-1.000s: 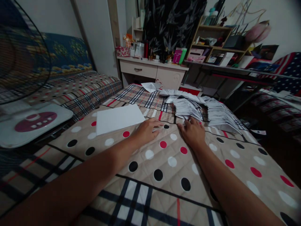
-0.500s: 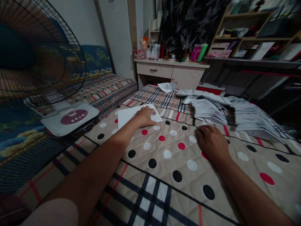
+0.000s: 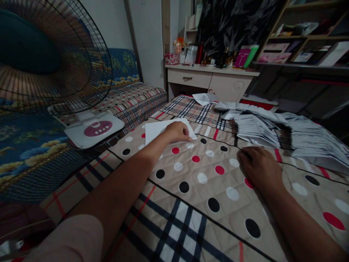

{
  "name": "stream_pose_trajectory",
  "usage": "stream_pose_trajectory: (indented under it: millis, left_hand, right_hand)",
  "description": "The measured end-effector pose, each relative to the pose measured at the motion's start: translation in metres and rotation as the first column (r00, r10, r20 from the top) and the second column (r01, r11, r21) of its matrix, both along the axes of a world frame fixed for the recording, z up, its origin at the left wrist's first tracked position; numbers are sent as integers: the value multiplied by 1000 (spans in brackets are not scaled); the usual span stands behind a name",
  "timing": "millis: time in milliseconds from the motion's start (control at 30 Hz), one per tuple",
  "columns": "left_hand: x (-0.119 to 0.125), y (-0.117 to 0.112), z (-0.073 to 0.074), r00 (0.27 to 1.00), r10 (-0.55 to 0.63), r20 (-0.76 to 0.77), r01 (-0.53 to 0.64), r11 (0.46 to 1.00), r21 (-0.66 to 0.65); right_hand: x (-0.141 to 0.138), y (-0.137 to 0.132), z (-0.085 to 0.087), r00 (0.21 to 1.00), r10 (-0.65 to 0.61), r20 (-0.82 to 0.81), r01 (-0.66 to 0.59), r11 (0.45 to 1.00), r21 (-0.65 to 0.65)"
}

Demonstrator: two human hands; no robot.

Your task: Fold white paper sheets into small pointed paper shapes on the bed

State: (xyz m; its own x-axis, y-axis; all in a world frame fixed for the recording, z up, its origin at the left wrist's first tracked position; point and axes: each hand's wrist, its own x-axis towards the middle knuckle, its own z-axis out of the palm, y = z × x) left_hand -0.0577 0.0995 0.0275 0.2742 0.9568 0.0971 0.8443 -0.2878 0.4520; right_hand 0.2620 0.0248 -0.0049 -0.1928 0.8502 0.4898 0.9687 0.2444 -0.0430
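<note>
My left hand (image 3: pixel 177 131) is on white paper (image 3: pixel 155 130) lying on the bedspread. Its fingers have curled in to meet the thumb at the paper's right corner, and they cover part of the sheet. Over to the right, my right hand (image 3: pixel 260 166) rests on the polka-dot bedspread (image 3: pixel 201 194) with its fingers bent under and no object showing in them. Beyond that hand lie a stack of folded white papers (image 3: pixel 255 130) and a larger stack of folded papers (image 3: pixel 317 140). Another folded paper (image 3: pixel 204 98) sits at the bed's far edge.
An electric fan (image 3: pixel 94 129) stands at the left, its caged blades beside my left arm. A white cabinet (image 3: pixel 188 77) with bottles and boxes on top is past the bed's far end. Shelves (image 3: pixel 308 37) full of items rise at the back right.
My left hand's spread thumb and fingers have drawn together at the paper's corner. The view has turned slightly left. My right hand stays on the bedspread.
</note>
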Motion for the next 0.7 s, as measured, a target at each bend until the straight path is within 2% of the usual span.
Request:
stream_pose_trajectory:
  millis: [100, 167, 233, 500, 700]
  left_hand:
    - [-6, 6, -8, 996, 76, 55, -80, 994, 79]
    - [-11, 9, -12, 982, 186, 10, -186, 969, 166]
    - [-15, 10, -16, 964, 262, -52, -248, 950, 187]
    - [-25, 14, -24, 933, 356, -52, -342, 922, 180]
    - [-28, 16, -28, 928, 371, -33, -357, 911, 208]
  right_hand:
    - [1, 1, 0, 1000, 6, -9, -6, 1000, -4]
    - [2, 1, 0, 1000, 5, -10, -6, 1000, -14]
    - [2, 1, 0, 1000, 5, -13, -5, 1000, -16]
    - [0, 0, 0, 1000, -8, -25, 8, 1000, -5]
    - [1, 0, -1, 1000, -21, -21, 20, 1000, -23]
